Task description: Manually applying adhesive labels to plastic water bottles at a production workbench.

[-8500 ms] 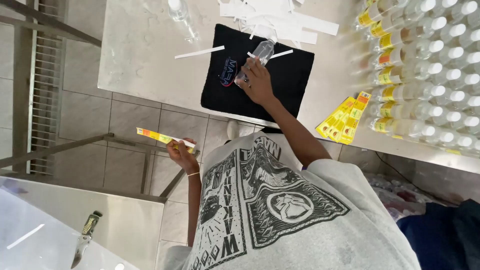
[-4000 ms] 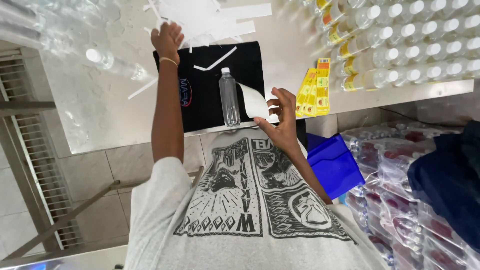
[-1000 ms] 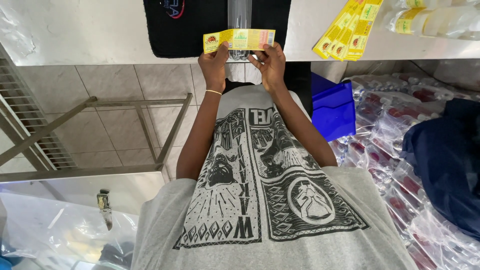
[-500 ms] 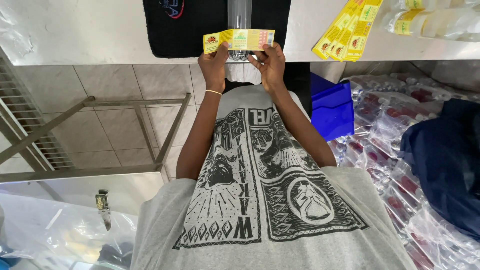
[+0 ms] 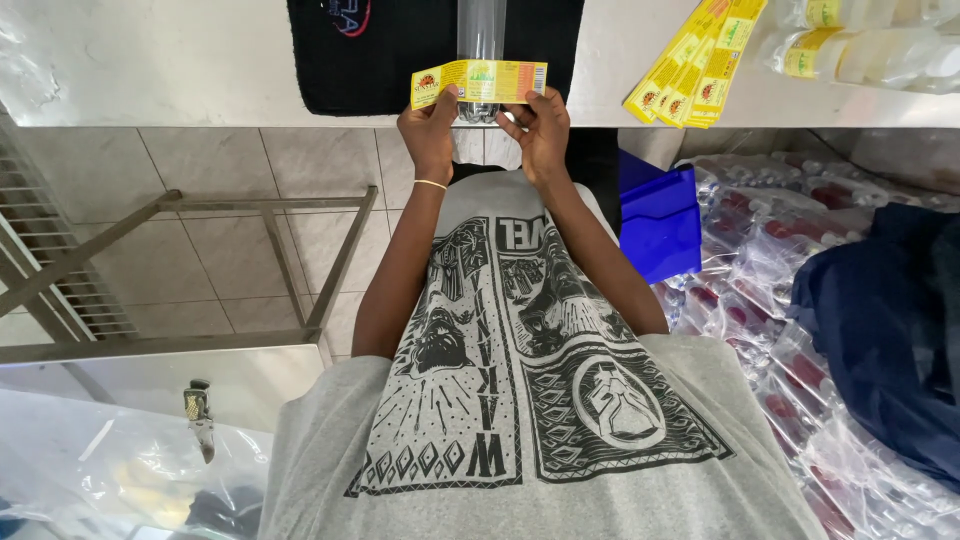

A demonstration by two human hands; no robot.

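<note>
A yellow label strip (image 5: 480, 83) is stretched flat between my two hands at the table's near edge. My left hand (image 5: 430, 132) pinches its left end and my right hand (image 5: 541, 130) pinches its right end. Just behind the label lies a clear plastic bottle (image 5: 481, 35) on a black cloth mat (image 5: 380, 60), and the label covers the bottle's lower end. The bottle's cap is out of view.
A fan of yellow labels (image 5: 695, 65) lies on the pale table (image 5: 150, 70) to the right, beside labelled bottles (image 5: 860, 50). Below sit a blue bin (image 5: 660, 225), shrink-wrapped bottle packs (image 5: 780, 290), a dark blue cloth (image 5: 890, 320), a metal frame (image 5: 200, 270) and a folding knife (image 5: 198, 420).
The backing paper has gone and both hands now hold the yellow label stretched over the bottle. In the last second the label and hands have barely shifted.
</note>
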